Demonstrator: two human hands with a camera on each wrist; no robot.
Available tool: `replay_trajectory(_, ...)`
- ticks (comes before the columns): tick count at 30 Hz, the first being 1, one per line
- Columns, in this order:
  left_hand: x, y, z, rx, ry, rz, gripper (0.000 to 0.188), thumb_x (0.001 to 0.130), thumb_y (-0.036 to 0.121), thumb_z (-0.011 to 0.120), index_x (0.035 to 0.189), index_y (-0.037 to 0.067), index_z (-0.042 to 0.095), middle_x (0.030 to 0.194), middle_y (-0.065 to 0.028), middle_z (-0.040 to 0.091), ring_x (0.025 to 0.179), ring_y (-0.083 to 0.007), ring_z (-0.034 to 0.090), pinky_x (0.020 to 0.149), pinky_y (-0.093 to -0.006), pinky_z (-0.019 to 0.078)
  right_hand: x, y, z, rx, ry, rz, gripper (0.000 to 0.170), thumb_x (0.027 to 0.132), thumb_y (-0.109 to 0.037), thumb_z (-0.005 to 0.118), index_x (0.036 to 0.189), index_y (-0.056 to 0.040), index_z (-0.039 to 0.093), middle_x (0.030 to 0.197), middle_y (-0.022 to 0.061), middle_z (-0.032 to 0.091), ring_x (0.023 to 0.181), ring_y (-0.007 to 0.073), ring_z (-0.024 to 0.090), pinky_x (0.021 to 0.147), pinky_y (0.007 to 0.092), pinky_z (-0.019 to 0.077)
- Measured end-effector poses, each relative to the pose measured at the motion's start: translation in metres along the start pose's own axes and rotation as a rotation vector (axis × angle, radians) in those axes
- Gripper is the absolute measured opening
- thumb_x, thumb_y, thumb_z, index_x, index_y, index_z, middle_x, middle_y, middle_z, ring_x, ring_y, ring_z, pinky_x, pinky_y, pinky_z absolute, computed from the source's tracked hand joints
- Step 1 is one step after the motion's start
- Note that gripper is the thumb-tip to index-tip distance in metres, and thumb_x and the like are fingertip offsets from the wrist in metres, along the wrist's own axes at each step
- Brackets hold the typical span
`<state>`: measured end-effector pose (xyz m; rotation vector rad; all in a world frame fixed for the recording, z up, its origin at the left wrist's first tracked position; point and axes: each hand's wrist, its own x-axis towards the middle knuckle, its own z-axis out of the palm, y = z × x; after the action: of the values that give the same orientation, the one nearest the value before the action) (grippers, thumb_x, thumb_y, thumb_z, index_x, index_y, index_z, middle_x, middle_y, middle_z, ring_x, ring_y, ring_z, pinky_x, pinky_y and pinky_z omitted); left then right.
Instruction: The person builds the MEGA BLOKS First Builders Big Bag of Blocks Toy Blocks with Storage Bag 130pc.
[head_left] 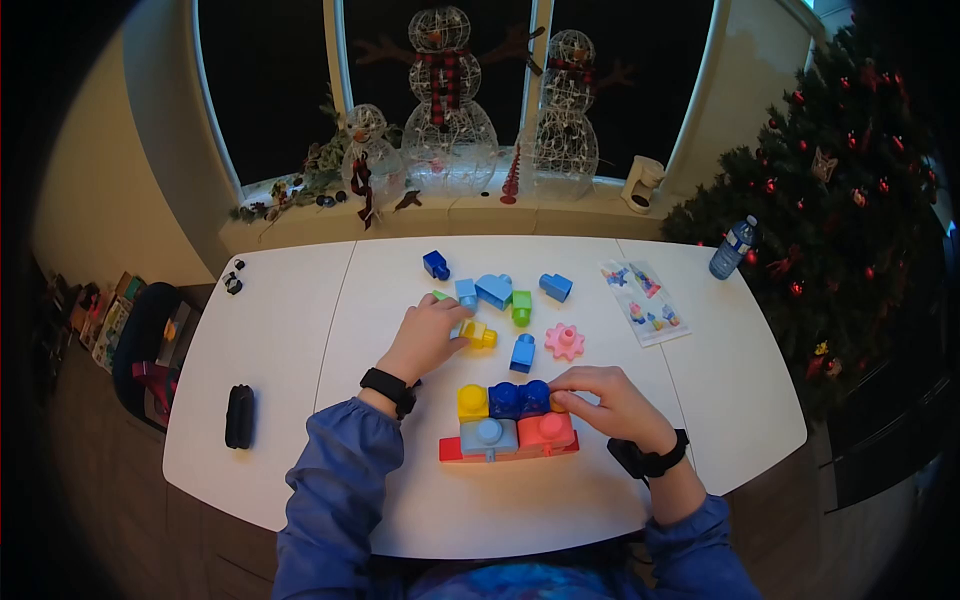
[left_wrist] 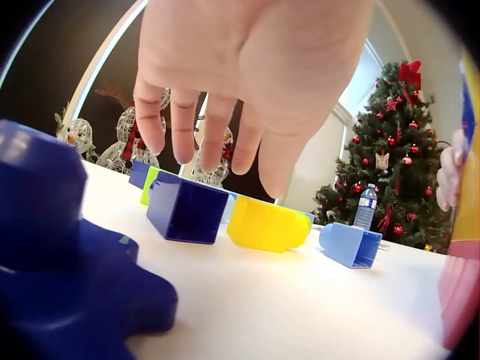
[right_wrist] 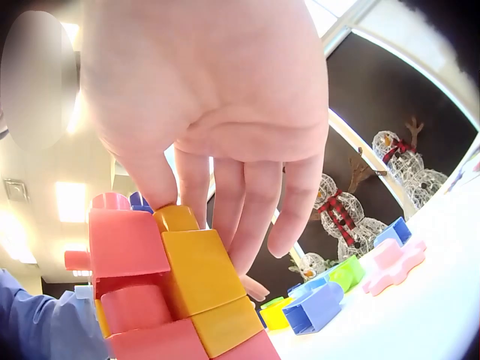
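My left hand [head_left: 420, 338] hovers among loose toy building blocks. Its fingers reach down, extended and spread, over a dark blue block [left_wrist: 187, 210] and a yellow block [left_wrist: 262, 225] in the left wrist view. At the right end of a built block structure [head_left: 516, 448], my right hand [head_left: 612, 402] holds an orange-yellow block [right_wrist: 199, 270], thumb at its stud and fingers along its far side. The structure has a red base, light blue [head_left: 488, 436] and coral blocks [head_left: 546, 432] in front, and yellow [head_left: 473, 402] and dark blue blocks [head_left: 519, 399] behind.
Beyond the hands lie several light blue blocks, a green block [head_left: 521, 308] and a pink gear-shaped piece [head_left: 565, 341]. A picture sheet [head_left: 645, 303] and water bottle [head_left: 734, 248] are at the right; a black case [head_left: 240, 417] sits left on the white table [head_left: 270, 340].
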<state>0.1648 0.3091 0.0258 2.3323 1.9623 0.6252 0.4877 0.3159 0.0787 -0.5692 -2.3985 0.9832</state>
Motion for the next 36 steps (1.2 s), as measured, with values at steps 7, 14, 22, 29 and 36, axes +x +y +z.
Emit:
replay_trajectory(7, 0.005, 0.001, 0.004, -0.068, -0.044, 0.093, 0.042, 0.082, 0.007, 0.079, 0.123, 0.009, 0.070, 0.116, -0.0107, 0.069, 0.113, -0.0324, 0.062, 0.096, -0.0440, 0.0526, 0.004, 0.001, -0.005, -0.006, 0.044, 0.020, 0.021, 0.100, -0.015, 0.068, 0.116, -0.0027, 0.073, 0.103, 0.0112, 0.077, 0.089, 0.0247, 0.074, 0.082, 0.0350, 0.0565)
replay_trajectory(14, -0.023, 0.058, -0.058, -0.635, 0.193, 0.111, 0.040, 0.090, 0.006, 0.078, 0.128, 0.001, 0.067, 0.116, -0.0141, 0.069, 0.101, -0.0270, 0.070, 0.090, -0.0341, 0.0587, 0.028, -0.021, -0.006, 0.046, 0.243, -0.035, 0.041, 0.096, -0.014, 0.074, 0.135, -0.0060, 0.065, 0.120, 0.0145, 0.074, 0.099, 0.0213, 0.074, 0.088, 0.0362, 0.0564)
replay_trajectory(22, -0.037, 0.084, -0.073, -0.738, 0.241, 0.201, 0.041, 0.093, 0.004, 0.074, 0.133, 0.002, 0.065, 0.121, -0.0129, 0.068, 0.108, -0.0238, 0.069, 0.096, -0.0358, 0.0575, 0.053, -0.033, 0.000, 0.051, 0.281, -0.147, 0.044, 0.094, -0.012, 0.076, 0.136, -0.0056, 0.065, 0.120, 0.0129, 0.074, 0.099, 0.0243, 0.074, 0.090, 0.0353, 0.0576)
replay_trajectory(29, -0.074, 0.083, -0.077, -0.823, 0.061, 0.070, 0.077, 0.086, 0.018, 0.085, 0.154, 0.010, 0.049, 0.137, -0.0128, 0.065, 0.125, -0.0261, 0.063, 0.104, -0.0398, 0.0519, 0.022, -0.040, -0.030, -0.104, 0.381, -0.119, 0.038, 0.090, -0.007, 0.077, 0.127, -0.0017, 0.067, 0.118, 0.0136, 0.075, 0.103, 0.0263, 0.074, 0.092, 0.0348, 0.0572)
replay_trajectory(36, -0.107, 0.088, -0.061, -0.687, -0.031, -0.039, 0.094, 0.075, 0.031, 0.095, 0.153, 0.008, 0.048, 0.147, -0.0154, 0.060, 0.132, -0.0302, 0.060, 0.106, -0.0411, 0.0504, -0.007, -0.035, -0.022, -0.115, 0.128, -0.024, 0.033, 0.090, -0.008, 0.079, 0.121, -0.0027, 0.071, 0.111, 0.0135, 0.077, 0.102, 0.0297, 0.075, 0.092, 0.0361, 0.0578)
